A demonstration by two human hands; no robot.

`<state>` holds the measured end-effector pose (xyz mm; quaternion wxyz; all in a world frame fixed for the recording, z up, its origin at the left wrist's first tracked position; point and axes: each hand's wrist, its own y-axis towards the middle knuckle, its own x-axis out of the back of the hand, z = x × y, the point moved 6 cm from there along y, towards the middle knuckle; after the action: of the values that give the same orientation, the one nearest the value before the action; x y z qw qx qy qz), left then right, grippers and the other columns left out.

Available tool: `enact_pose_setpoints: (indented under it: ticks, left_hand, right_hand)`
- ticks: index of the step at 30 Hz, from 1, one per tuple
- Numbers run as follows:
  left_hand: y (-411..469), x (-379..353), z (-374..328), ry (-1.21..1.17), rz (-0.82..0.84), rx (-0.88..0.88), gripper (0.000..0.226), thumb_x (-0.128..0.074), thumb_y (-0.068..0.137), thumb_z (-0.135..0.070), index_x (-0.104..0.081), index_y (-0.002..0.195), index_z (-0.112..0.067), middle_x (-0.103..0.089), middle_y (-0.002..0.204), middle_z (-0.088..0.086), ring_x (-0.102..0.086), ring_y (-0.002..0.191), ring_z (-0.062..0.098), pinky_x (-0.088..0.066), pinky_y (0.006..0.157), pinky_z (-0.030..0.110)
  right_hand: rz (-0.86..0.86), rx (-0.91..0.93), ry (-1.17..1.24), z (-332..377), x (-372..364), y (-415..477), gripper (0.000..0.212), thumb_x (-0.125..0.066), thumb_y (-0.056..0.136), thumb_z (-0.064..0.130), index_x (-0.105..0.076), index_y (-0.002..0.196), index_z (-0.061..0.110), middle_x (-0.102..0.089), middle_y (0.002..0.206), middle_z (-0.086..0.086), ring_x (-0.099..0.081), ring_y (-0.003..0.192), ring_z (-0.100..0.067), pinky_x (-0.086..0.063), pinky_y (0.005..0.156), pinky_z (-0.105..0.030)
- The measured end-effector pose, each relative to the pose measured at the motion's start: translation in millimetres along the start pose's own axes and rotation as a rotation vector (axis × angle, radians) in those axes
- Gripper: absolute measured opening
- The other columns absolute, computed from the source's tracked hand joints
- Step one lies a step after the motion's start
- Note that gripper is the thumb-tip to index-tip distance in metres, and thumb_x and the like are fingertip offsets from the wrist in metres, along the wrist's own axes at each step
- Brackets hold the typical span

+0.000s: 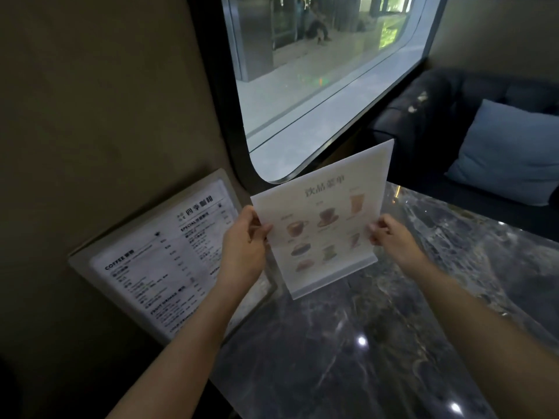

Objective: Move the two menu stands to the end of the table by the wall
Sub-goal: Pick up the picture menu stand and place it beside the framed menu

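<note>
Near the middle of the frame, both hands are holding the drinks menu stand (pixel 325 225) by its side edges: the left hand (pixel 246 237) is pinching the left edge between thumb and fingers, and the right hand (pixel 390 234) is pinching the right edge the same way. The stand's base is sitting at, or just above, the dark marble surface (pixel 348 343), close to the wall (pixel 106 116) and below the window (pixel 317 86); whether it is touching cannot be told. The coffee menu stand (pixel 163 255) is resting at lower left, leaning back against the wall.

The held stand is looking like a thin clear sheet with a printed card inside, so it is probably light and stiff, but smooth and liable to slip or scratch. Gripping mid-height on both edges is likely keeping it upright; the foot is the steadier place for setting it down. A blue cushion (pixel 508 152) is lying on the sofa at right.
</note>
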<state>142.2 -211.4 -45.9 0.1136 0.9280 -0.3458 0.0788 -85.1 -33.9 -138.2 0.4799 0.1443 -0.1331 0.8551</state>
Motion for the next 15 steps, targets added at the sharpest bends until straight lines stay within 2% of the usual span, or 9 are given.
enact_pose_setpoints:
  ticks: [2,3,5,7,11,14,15]
  left_hand:
    - [0.6,3.4,2.8,0.007,-0.016,0.010,0.041,-0.047,0.091,-0.006,-0.054,0.077,-0.044,-0.063,0.087,-0.016,-0.063,0.083,-0.001,-0.057,0.072,0.029]
    - [0.8,4.7,3.7,0.011,-0.022,0.007,0.040,-0.046,0.091,-0.006,-0.053,0.077,-0.043,-0.063,0.087,-0.016,-0.063,0.082,-0.002,-0.057,0.071,0.028]
    - [1.4,7.1,4.8,0.018,-0.031,-0.005,0.037,-0.046,0.091,-0.008,-0.052,0.076,-0.041,-0.063,0.085,-0.015,-0.062,0.079,-0.004,-0.057,0.068,0.027]
    - [2.7,10.0,6.2,0.010,-0.045,-0.002,0.034,-0.047,0.091,-0.010,-0.053,0.076,-0.039,-0.062,0.085,-0.015,-0.061,0.079,-0.003,-0.058,0.069,0.032]
    - [8.1,15.4,7.1,0.019,-0.065,-0.007,0.017,-0.048,0.091,-0.012,-0.053,0.084,-0.027,-0.062,0.093,-0.001,-0.061,0.092,0.020,-0.056,0.079,0.047]
    - [13.5,19.1,7.0,0.060,-0.105,-0.013,0.027,-0.049,0.091,-0.013,-0.048,0.076,-0.035,-0.060,0.093,0.007,-0.058,0.092,0.028,-0.054,0.081,0.053]
    - [15.2,19.1,6.7,0.073,-0.109,-0.023,0.024,-0.049,0.091,-0.013,-0.047,0.076,-0.032,-0.059,0.093,0.012,-0.057,0.092,0.032,-0.054,0.081,0.054]
  right_hand:
    - [0.030,-0.010,0.106,8.1,-11.2,9.5,0.008,-0.048,0.092,0.015,-0.052,0.086,0.011,-0.052,0.082,-0.007,-0.052,0.073,-0.020,-0.050,0.069,-0.030]
    - [0.041,-0.033,0.168,11.0,-17.3,13.7,0.007,-0.048,0.092,0.016,-0.052,0.091,0.010,-0.053,0.085,-0.006,-0.052,0.070,-0.017,-0.048,0.065,-0.026]
    - [0.045,-0.082,0.267,16.4,-28.3,20.4,0.010,-0.050,0.091,0.022,-0.052,0.096,0.014,-0.056,0.087,-0.002,-0.051,0.069,-0.015,-0.046,0.064,-0.026]
    - [0.057,-0.108,0.338,23.3,-38.5,26.5,0.011,-0.051,0.090,0.027,-0.054,0.096,0.019,-0.057,0.091,0.004,-0.054,0.075,-0.013,-0.046,0.068,-0.027]
    - [0.138,-0.117,0.424,43.1,-58.4,38.1,0.009,-0.050,0.089,0.038,-0.056,0.094,0.032,-0.059,0.103,0.010,-0.057,0.093,-0.012,-0.046,0.073,-0.028]
    - [0.198,-0.136,0.478,54.8,-70.2,47.3,0.020,-0.048,0.088,0.046,-0.054,0.102,0.034,-0.055,0.112,0.014,-0.054,0.103,-0.022,-0.047,0.083,-0.032]
    - [0.224,-0.146,0.503,57.5,-74.2,50.5,0.025,-0.047,0.087,0.049,-0.052,0.107,0.033,-0.052,0.116,0.014,-0.052,0.107,-0.025,-0.046,0.088,-0.034]
